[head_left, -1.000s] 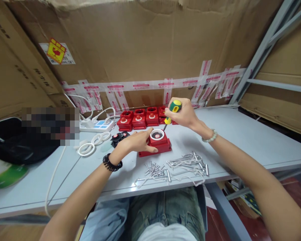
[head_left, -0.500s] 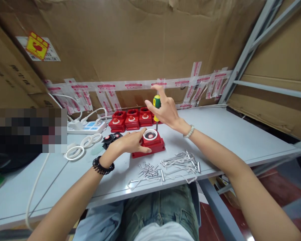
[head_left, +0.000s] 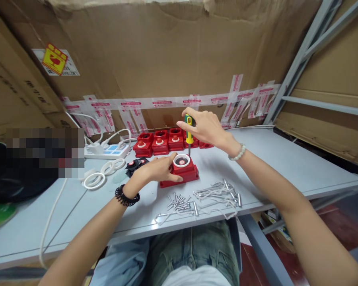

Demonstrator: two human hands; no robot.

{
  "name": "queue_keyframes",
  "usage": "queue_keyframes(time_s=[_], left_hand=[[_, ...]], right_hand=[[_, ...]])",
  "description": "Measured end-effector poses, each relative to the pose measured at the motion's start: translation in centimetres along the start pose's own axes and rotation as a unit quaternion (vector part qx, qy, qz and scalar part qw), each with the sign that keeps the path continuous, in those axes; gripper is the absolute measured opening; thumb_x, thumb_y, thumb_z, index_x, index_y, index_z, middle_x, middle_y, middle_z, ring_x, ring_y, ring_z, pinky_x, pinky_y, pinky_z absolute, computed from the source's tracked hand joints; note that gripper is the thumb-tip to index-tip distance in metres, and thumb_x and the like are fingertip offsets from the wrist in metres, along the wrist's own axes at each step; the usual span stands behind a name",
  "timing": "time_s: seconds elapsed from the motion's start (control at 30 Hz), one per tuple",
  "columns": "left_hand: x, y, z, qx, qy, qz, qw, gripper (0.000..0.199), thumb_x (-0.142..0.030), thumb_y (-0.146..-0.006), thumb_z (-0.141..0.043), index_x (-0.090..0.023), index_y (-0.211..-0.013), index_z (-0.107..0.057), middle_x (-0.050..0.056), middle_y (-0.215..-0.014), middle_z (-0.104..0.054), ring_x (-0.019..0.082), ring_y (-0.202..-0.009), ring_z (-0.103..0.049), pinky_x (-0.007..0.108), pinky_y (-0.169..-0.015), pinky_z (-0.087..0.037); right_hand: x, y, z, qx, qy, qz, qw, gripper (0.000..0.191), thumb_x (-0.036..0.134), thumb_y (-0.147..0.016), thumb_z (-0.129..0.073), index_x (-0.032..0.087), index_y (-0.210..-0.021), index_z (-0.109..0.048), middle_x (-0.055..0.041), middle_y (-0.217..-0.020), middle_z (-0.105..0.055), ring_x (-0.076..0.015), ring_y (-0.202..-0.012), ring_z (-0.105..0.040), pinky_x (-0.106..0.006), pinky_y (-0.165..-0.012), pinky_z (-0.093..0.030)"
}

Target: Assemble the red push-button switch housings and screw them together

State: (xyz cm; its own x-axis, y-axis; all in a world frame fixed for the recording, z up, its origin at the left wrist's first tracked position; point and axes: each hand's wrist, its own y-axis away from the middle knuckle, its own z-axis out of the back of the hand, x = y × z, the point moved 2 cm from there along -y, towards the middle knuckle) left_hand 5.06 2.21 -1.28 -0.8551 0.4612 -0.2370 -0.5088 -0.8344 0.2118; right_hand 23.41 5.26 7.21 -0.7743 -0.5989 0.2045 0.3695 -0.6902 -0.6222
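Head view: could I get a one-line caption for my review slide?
Left hand holding a red box with white ring, right hand at an upright screwdriver, loose screws in front.

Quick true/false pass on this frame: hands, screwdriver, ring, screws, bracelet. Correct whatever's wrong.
1. The left hand holds the nearest red box. True.
2. The right hand is at the handle of a screwdriver. True.
3. The screwdriver lies flat. False: it stands close to upright, tip down by the box.
4. A white ring shows on top of that box. True.
5. The loose screws lie beyond that box, away from the person. False: they lie on the near side.
6. The black bracelet is on the right wrist. False: it is on the left.
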Motion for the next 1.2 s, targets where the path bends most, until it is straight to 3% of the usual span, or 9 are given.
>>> queue_keyframes(time_s=[0.13, 0.33, 0.5, 0.67, 0.73, 0.9, 1.0, 1.1, 1.2], left_hand=[[0.0, 0.0, 0.0, 0.002, -0.006, 0.004, 1.000, 0.085, -0.066, -0.072, -0.061, -0.017, -0.137, -0.035, 0.018, -0.129, -0.062, 0.036, -0.110, -0.063, 0.036, -0.084, -0.047], [0.1, 0.0, 0.0, 0.001, -0.005, 0.001, 1.000, 0.086, -0.068, -0.072, -0.061, -0.018, -0.137, -0.035, 0.017, -0.127, -0.063, 0.035, -0.107, -0.064, 0.035, -0.083, -0.047], [0.2, 0.0, 0.0, 0.001, -0.008, 0.004, 1.000, 0.089, -0.070, -0.072, -0.059, -0.018, -0.140, -0.032, 0.018, -0.128, -0.062, 0.037, -0.108, -0.063, 0.037, -0.083, -0.047], [0.2, 0.0, -0.1, 0.000, -0.024, 0.010, 1.000, 0.088, -0.071, -0.072, -0.058, -0.021, -0.139, -0.032, 0.016, -0.130, -0.061, 0.037, -0.109, -0.063, 0.035, -0.081, -0.046], [0.1, 0.0, 0.0, 0.000, -0.024, 0.012, 1.000, 0.088, -0.071, -0.072, -0.058, -0.021, -0.139, -0.032, 0.016, -0.130, -0.062, 0.037, -0.110, -0.063, 0.035, -0.081, -0.046], [0.0, 0.1, 0.1, 0.004, -0.017, 0.009, 1.000, 0.087, -0.070, -0.073, -0.057, -0.018, -0.138, -0.033, 0.017, -0.127, -0.063, 0.038, -0.107, -0.063, 0.036, -0.079, -0.047], [0.0, 0.1, 0.1, 0.001, -0.018, 0.007, 1.000, 0.088, -0.069, -0.073, -0.058, -0.018, -0.139, -0.032, 0.017, -0.129, -0.062, 0.037, -0.109, -0.063, 0.035, -0.080, -0.046], [0.1, 0.0, 0.0, 0.005, -0.023, 0.013, 1.000, 0.090, -0.071, -0.072, -0.058, -0.020, -0.141, -0.031, 0.016, -0.127, -0.063, 0.036, -0.106, -0.064, 0.034, -0.078, -0.046], [0.1, 0.0, -0.1, 0.008, -0.025, 0.013, 1.000, 0.089, -0.072, -0.072, -0.057, -0.020, -0.139, -0.032, 0.016, -0.125, -0.064, 0.037, -0.104, -0.065, 0.035, -0.076, -0.046]], right_hand=[[0.4, 0.2, -0.1, 0.067, -0.123, 0.076, 0.987, 0.037, 0.025, -0.090, -0.045, 0.018, -0.125, -0.054, -0.0069, -0.107, -0.067, -0.0157, -0.080, -0.056, -0.028, -0.072, -0.039], [1.1, 0.5, -0.3, -0.015, 0.017, -0.003, 1.000, 0.033, 0.044, -0.089, -0.052, 0.019, -0.107, -0.064, -0.0032, -0.070, -0.061, -0.0166, -0.063, -0.048, -0.031, -0.064, -0.034], [0.7, 0.4, -0.3, 0.062, -0.091, 0.059, 0.992, 0.043, 0.018, -0.080, -0.053, 0.019, -0.123, -0.053, -0.0024, -0.085, -0.063, -0.0147, -0.067, -0.051, -0.028, -0.066, -0.037], [0.8, 0.3, -0.3, -0.002, 0.032, -0.004, 0.999, 0.018, 0.032, -0.083, -0.061, 0.019, -0.096, -0.060, -0.0019, -0.068, -0.057, -0.0164, -0.063, -0.048, -0.032, -0.066, -0.036], [0.8, 0.3, -0.2, -0.002, 0.043, -0.015, 0.999, 0.024, 0.034, -0.084, -0.060, 0.019, -0.102, -0.058, -0.0037, -0.073, -0.059, -0.0180, -0.066, -0.049, -0.033, -0.067, -0.036], [0.5, 0.2, -0.1, 0.100, -0.136, 0.076, 0.983, 0.037, 0.015, -0.077, -0.056, 0.021, -0.113, -0.052, -0.0020, -0.088, -0.063, -0.0141, -0.070, -0.052, -0.028, -0.068, -0.040], [0.7, 0.2, -0.2, 0.041, -0.052, 0.044, 0.997, 0.017, 0.025, -0.079, -0.063, 0.021, -0.094, -0.057, -0.0001, -0.071, -0.057, -0.0146, -0.063, -0.047, -0.029, -0.065, -0.037], [1.0, 0.3, -0.2, -0.010, 0.058, -0.022, 0.998, 0.025, 0.040, -0.082, -0.063, 0.019, -0.094, -0.057, -0.0036, -0.070, -0.056, -0.0180, -0.064, -0.047, -0.032, -0.064, -0.035], [0.9, 0.2, -0.3, 0.053, -0.020, 0.009, 0.998, 0.031, 0.028, -0.082, -0.059, 0.019, -0.111, -0.053, -0.0046, -0.081, -0.061, -0.0177, -0.069, -0.050, -0.031, -0.066, -0.038]])
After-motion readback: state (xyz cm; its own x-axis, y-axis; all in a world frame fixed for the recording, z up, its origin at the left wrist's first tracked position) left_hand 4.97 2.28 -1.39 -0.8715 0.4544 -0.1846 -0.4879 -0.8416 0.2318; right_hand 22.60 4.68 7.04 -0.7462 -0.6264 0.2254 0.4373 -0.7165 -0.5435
